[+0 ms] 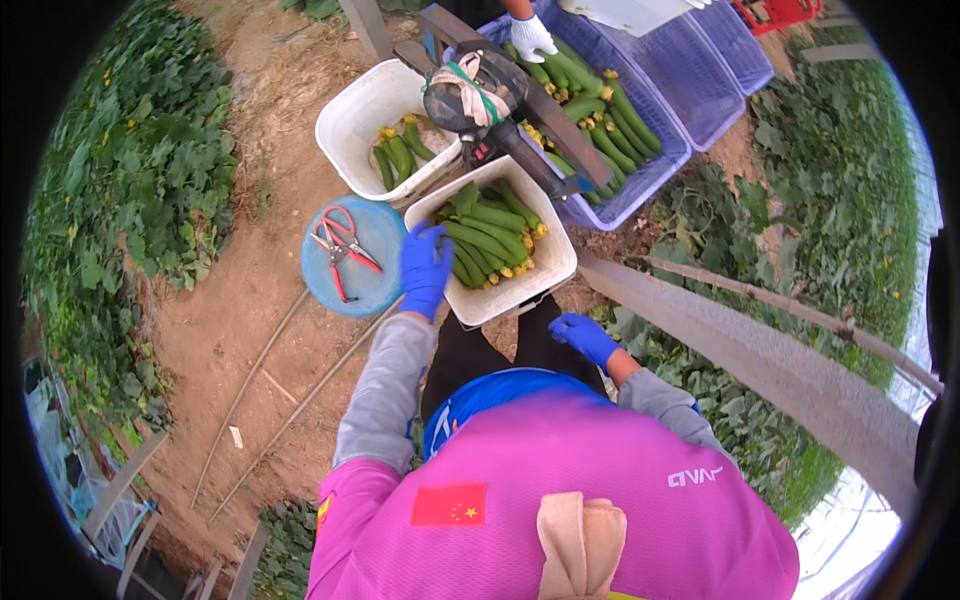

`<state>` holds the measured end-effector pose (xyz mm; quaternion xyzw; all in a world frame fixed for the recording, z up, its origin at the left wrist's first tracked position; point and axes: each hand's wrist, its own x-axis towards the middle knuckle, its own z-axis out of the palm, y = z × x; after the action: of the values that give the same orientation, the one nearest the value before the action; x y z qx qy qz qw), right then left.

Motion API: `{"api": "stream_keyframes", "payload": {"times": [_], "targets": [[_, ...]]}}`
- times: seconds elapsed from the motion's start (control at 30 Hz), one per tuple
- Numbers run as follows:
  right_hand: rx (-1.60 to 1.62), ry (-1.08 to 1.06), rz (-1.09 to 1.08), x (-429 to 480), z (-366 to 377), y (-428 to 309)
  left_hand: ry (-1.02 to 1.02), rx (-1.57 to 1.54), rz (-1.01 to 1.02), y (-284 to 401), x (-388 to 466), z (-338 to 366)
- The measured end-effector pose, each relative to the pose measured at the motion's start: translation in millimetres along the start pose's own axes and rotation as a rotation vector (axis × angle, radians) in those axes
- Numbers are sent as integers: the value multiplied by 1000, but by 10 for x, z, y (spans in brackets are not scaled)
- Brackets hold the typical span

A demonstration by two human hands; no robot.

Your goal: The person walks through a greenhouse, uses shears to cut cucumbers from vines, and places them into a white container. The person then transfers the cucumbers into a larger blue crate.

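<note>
My left hand (425, 270), in a blue glove, is at the left side of a white square bucket (495, 304). Its fingertips reach the ends of long green gourds (480, 232) with yellow blossoms; whether they grip one is hidden. My right hand (585, 337), also blue-gloved, hangs loosely below the bucket's right front corner, with nothing visible in it. The bucket stands just before my legs, its wire handle (536, 302) down at the front. Left of my left hand, two red-handled pruning shears (343, 251) lie on an upturned blue round tub (319, 281).
A second white bucket (345, 112) holds several gourds. Behind, a co-worker's white-gloved hand (531, 37) touches gourds in a purple crate (637, 199). A metal frame (555, 120) with a cloth-wrapped fitting (469, 94) juts between them. A slanted concrete post (735, 352) stands right; leafy vines (135, 150) flank the soil.
</note>
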<state>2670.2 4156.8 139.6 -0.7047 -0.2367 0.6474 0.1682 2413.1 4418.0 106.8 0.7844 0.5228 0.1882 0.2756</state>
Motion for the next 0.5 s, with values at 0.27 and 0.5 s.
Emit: {"api": "stream_keyframes", "payload": {"times": [0.27,0.5], "targets": [[-108,-58,-45,26,-526,-138,-229,-288,-655,30,-72,1190],[-336,-82,-128,268,-1037,-386,-285,-385,-949,-762,-1088,1571]]}}
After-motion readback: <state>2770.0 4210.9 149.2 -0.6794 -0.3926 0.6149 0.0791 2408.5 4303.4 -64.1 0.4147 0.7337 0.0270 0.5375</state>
